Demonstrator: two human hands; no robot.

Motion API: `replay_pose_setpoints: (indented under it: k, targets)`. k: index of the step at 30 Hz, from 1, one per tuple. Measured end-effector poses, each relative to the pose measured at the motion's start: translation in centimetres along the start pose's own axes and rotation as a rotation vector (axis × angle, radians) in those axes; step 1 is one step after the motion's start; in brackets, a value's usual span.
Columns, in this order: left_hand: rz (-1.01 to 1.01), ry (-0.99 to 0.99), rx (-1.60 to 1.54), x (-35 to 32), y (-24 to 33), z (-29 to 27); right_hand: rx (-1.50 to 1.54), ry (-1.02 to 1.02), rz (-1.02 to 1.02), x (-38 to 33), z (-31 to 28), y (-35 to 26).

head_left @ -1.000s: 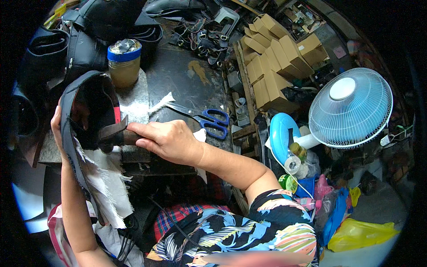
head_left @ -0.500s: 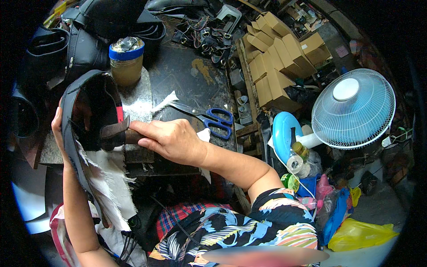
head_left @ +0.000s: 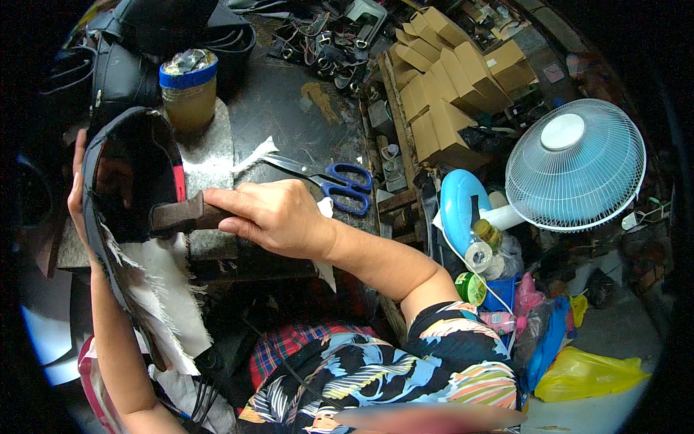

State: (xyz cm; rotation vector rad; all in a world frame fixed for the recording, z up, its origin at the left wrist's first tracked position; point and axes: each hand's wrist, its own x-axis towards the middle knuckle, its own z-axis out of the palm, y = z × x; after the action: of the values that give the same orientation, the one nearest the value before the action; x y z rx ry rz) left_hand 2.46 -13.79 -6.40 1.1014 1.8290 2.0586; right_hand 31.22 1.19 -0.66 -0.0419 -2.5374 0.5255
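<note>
From the head view, the left hand (head_left: 78,189) grips the far edge of a dark shoe upper (head_left: 134,181), held up over the worktop (head_left: 289,116), frayed white lining (head_left: 170,296) hanging below. The right hand (head_left: 278,217) has its fingers (head_left: 231,210) closed round a brown hammer (head_left: 177,215), its head against the upper. Blue scissors (head_left: 336,184) lie just beyond; a glue jar (head_left: 188,88) stands behind, a fan (head_left: 575,165) off right.

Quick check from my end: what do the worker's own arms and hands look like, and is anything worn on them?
Both are bare: no gloves, rings, watch or bands show on the left hand or right hand. The right arm wears a short sleeve with a leafy print in blue, black, white and orange. The left forearm is uncovered; any sleeve there is out of view.
</note>
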Motion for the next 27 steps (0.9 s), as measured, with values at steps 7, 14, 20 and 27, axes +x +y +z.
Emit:
replay_pose_setpoints:
  k: [7,14,20,27]
  targets:
    - [-0.074,-0.106,-0.279,0.3,2.9,1.1,-0.082,-0.009,0.007,0.3,-0.1,0.4]
    - [-0.105,-0.038,-0.364,-0.8,3.7,2.5,-0.023,0.074,0.015,0.2,-0.4,0.4]
    - [0.005,-0.033,-0.174,-1.9,4.6,3.5,-0.088,-0.068,0.073,0.2,0.1,-0.7]
    - [0.021,0.001,-0.186,-1.9,4.4,3.3,0.007,-0.049,0.118,0.4,-0.3,-0.8]
